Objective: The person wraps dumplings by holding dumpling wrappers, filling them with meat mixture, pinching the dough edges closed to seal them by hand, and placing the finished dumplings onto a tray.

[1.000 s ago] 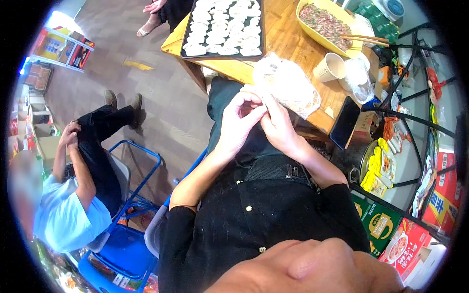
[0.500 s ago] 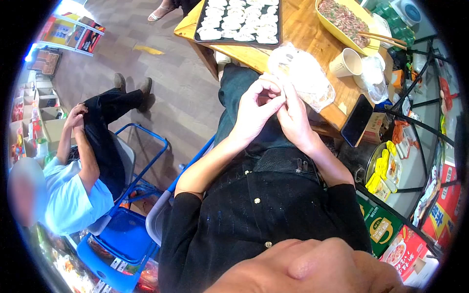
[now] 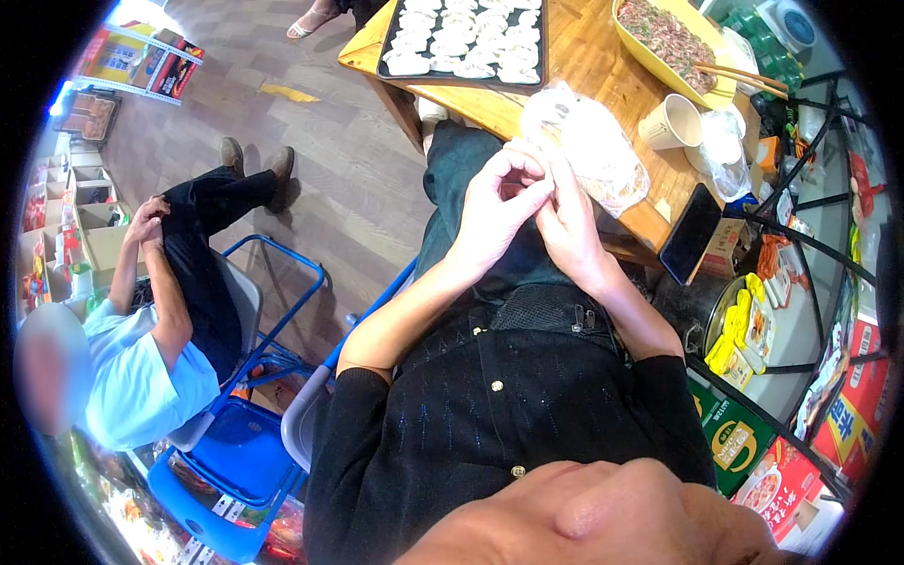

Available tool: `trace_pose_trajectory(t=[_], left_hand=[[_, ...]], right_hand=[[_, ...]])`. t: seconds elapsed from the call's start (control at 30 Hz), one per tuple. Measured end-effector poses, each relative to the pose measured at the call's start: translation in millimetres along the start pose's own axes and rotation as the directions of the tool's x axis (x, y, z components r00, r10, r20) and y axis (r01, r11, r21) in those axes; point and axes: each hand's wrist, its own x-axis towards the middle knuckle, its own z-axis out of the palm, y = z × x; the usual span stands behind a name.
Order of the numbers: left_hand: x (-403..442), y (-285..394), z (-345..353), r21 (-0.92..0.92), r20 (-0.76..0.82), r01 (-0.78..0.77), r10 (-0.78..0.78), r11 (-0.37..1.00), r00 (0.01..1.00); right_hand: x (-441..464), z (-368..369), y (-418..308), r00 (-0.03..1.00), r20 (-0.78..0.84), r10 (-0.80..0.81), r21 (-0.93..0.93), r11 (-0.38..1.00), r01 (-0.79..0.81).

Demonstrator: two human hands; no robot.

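Observation:
My left hand (image 3: 499, 202) and my right hand (image 3: 570, 218) meet at the fingertips above my lap, by the table's near edge. Fingers of both are curled and pressed together; whatever they pinch is too hidden to name. Just beyond them a clear plastic bag with pale contents (image 3: 589, 151) lies on the wooden table (image 3: 574, 58). Rows of white dumplings (image 3: 461, 42) fill a black tray (image 3: 463, 82). A yellow bowl (image 3: 640, 52) of minced filling (image 3: 669, 40) has chopsticks (image 3: 744, 77) resting in it.
A paper cup (image 3: 670, 124) and a dark phone (image 3: 690, 234) are at the table's right side. Black shelf bars (image 3: 819, 235) run along the right. On the left, a seated person (image 3: 151, 377) is beside a blue chair (image 3: 243, 452). Another person's foot (image 3: 309, 24) shows at the top.
The whole view has shifted, so the table and my hands appear farther right and the tray higher. My hands stay together, with only slight finger movement.

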Motion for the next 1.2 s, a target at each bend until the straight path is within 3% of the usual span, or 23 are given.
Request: trace_pose_trajectory(t=[0.27, 0.43, 0.53, 0.67, 0.73, 1.2], left_hand=[[0.8, -0.3, 1.5, -0.025, 0.009, 0.015, -0.014, 1.000, 1.000], [2.4, 2.3, 4.0, -0.054, 0.008, 0.043, -0.043, 0.998, 0.999], [3.7, -0.1, 5.4, -0.075, 0.015, 0.065, -0.064, 0.995, 0.998], [8.0, -4.4, 8.2, -0.130, 0.048, 0.097, -0.091, 0.987, 0.995], [10.8, -1.8, 10.6, -0.267, 0.075, 0.282, -0.272, 0.921, 0.959], [29.2, -5.0, 27.1, -0.399, 0.229, 0.502, -0.447, 0.767, 0.865]], right_hand=[[-2.9, -2.0, 3.2, 0.999, -0.002, 0.039, 0.029, 0.999, -0.039], [0.7, -10.7, 4.5, 0.993, 0.110, 0.049, -0.101, 0.994, -0.038], [1.7, -14.4, 4.9, 0.995, 0.094, -0.021, -0.144, 0.989, 0.034], [-0.4, -23.7, 5.7, 0.997, 0.078, 0.004, -0.149, 0.989, 0.007], [-1.5, -29.4, 9.0, 0.997, 0.077, -0.005, -0.199, 0.980, 0.020], [-11.8, -53.6, 17.7, 0.999, -0.039, 0.035, -0.204, 0.978, -0.042]])
